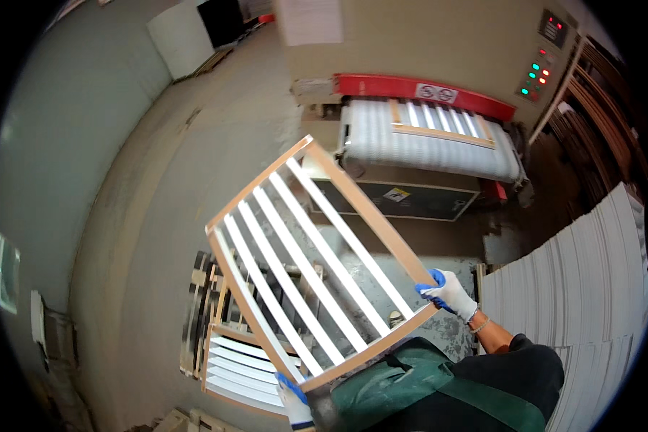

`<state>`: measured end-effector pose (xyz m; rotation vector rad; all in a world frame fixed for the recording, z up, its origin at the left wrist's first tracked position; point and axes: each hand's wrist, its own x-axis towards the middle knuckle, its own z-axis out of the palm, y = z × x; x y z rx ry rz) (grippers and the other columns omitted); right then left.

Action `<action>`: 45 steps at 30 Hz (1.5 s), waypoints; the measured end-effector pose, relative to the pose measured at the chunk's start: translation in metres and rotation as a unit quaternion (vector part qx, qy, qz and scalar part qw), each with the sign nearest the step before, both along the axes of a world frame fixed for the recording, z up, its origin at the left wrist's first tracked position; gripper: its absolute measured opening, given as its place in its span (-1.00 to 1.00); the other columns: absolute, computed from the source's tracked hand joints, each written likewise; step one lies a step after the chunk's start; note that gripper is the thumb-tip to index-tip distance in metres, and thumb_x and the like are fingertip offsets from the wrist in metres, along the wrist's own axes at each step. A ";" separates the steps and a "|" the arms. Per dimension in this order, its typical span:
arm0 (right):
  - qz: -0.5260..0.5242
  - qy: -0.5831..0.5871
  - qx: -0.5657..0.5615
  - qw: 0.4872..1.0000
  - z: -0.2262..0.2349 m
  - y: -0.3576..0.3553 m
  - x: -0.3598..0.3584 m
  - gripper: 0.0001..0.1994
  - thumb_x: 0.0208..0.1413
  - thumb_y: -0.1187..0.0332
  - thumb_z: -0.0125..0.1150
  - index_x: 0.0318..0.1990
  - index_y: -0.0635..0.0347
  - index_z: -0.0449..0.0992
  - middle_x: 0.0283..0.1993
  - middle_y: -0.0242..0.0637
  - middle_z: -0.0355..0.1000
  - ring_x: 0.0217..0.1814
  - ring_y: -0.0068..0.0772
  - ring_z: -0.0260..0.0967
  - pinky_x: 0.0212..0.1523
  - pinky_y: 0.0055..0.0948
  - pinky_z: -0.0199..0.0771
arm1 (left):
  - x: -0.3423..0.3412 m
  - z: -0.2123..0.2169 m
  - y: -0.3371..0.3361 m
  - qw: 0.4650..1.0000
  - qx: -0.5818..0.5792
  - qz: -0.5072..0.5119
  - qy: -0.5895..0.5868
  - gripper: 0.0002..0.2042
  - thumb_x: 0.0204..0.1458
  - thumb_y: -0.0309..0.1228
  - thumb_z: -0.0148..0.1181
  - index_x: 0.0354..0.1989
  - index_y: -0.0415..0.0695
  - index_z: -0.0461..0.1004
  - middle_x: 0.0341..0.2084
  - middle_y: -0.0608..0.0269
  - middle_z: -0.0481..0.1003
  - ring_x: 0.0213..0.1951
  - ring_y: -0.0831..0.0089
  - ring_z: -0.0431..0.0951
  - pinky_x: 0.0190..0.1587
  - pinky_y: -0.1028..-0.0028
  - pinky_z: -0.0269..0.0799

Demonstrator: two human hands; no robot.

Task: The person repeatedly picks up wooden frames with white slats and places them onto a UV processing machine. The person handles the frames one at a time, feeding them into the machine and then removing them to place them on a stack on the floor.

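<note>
Between my two gloved hands is a slatted wooden frame (362, 210), with brown edges and several white slats, tilted in front of my body. My right hand (450, 297), in a white glove with blue on the fingers, grips its near right corner. At the near left corner my left hand (294, 403), gloved the same way, closes on the edge; part of it is hidden behind the frame. Below and to the left, a similar slatted frame (241, 371) lies at the pallet.
Ahead, a machine with a conveyor belt (367, 147) carries another slatted frame (446, 135) under a red guard (396, 87). A lit control panel (536, 75) is on its right. Tall stacks of white panels (561, 288) stand at my right. A wooden pallet (194, 317) lies at left.
</note>
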<state>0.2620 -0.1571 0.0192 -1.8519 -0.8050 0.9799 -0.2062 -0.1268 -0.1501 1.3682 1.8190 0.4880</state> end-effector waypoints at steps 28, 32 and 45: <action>-0.344 0.132 0.156 0.916 -0.041 -0.151 0.254 -0.80 0.17 0.29 0.32 -0.36 0.23 0.54 -0.50 -0.43 0.41 -0.51 -0.60 0.37 -0.45 -0.54 0.39 | 0.389 0.075 0.169 0.903 0.178 -0.387 0.064 -0.55 0.39 -0.19 -0.30 -0.10 -0.37 0.41 -0.25 -0.34 0.49 -0.17 -0.15 0.53 -0.11 0.05 0.40; -0.320 0.132 0.163 0.924 -0.045 -0.133 0.270 -0.79 0.17 0.26 0.31 -0.36 0.22 0.54 -0.50 -0.40 0.43 -0.51 -0.57 0.39 -0.46 -0.53 0.38 | 0.385 0.072 0.196 0.902 0.135 -0.411 -0.001 -0.41 0.38 -0.01 -0.33 -0.26 -0.37 0.42 -0.41 -0.20 0.52 -0.27 -0.09 0.58 -0.14 0.13 0.47; -0.370 0.223 0.230 0.872 -0.075 -0.111 0.309 -0.71 0.17 0.28 0.31 -0.07 0.32 0.57 -0.25 -0.25 0.55 -0.26 -0.29 0.58 -0.25 -0.38 0.60 | 0.423 0.109 0.210 0.925 -0.150 -0.259 -0.233 -0.31 0.23 0.24 -0.09 -0.21 -0.28 0.58 -0.56 0.18 0.54 -0.57 0.47 0.49 -0.45 0.52 0.44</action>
